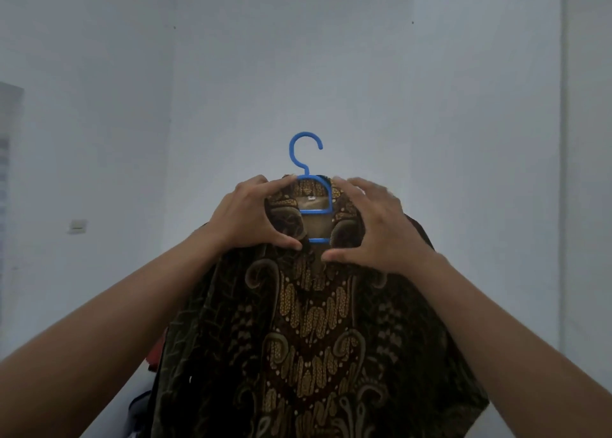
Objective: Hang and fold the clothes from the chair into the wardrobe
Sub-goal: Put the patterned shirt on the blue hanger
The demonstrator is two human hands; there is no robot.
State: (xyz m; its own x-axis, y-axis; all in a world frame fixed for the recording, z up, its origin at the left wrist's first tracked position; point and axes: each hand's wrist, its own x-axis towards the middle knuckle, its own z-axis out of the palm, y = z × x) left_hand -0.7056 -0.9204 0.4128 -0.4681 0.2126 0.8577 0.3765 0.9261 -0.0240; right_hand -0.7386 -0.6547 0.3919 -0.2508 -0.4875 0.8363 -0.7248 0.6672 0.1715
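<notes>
Left hand (246, 215) and right hand (377, 230) grip the brown batik shirt (314, 321) collar on the blue plastic hanger (313, 186); uneven seating risks slippage.

Outward of the left hand (246, 217) and the right hand (374, 229), the hanger's (309, 186) arms lie hidden under the shirt (314, 338). The right fingertips (344, 183) are blurred. The label (311, 198) between the grips is too small to read. Well below the grip, the shirt's hem and both forearms run off the bottom edge. A red thing (155, 359), down left of the grip, is half hidden behind the shirt.
</notes>
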